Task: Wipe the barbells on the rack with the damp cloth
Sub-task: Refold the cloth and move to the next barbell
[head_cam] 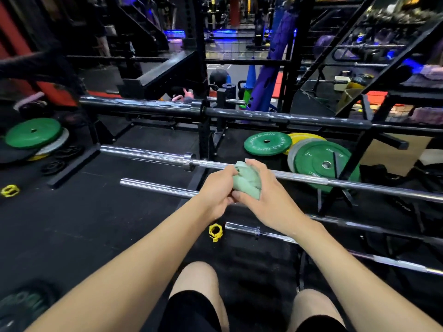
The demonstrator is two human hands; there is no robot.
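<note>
black gym flooring [100,212] lies under chrome barbells [148,155] on a rack [345,164]. both hands, left hand [217,190] and right hand [266,200], clutch a bunched green cloth [247,179].

Both forearms bare, extended fwd, converging at centre; left hand [217,189] w/ knuckles up, fingers curled, pinching near edge of green cloth [248,179]; right hand [262,195] alongside, touching left, fingers wrapped over top of cloth, thumb under; wrists roughly level; bare knees + dark shorts at bottom.
</note>
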